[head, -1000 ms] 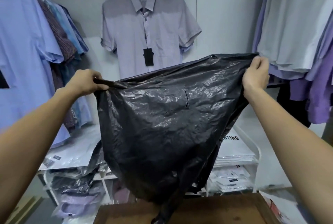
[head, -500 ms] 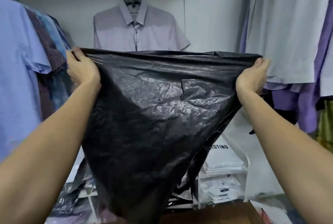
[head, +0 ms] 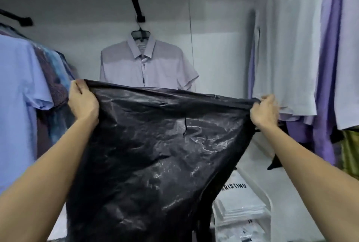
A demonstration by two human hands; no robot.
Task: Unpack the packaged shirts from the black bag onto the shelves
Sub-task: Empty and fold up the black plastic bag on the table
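Crinkly, glossy black bag (head: 155,154) is stretched wide between both fists, left hand (head: 83,103) and right hand (head: 264,112) each clamped on its top edge; flat packaged shirts (head: 240,201) stacked below the right one.

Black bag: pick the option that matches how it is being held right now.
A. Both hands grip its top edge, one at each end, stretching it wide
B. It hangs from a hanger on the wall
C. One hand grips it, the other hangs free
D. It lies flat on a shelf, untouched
A. The left hand and the right hand each clutch an end of the black bag's top edge, and the bag hangs spread between them.
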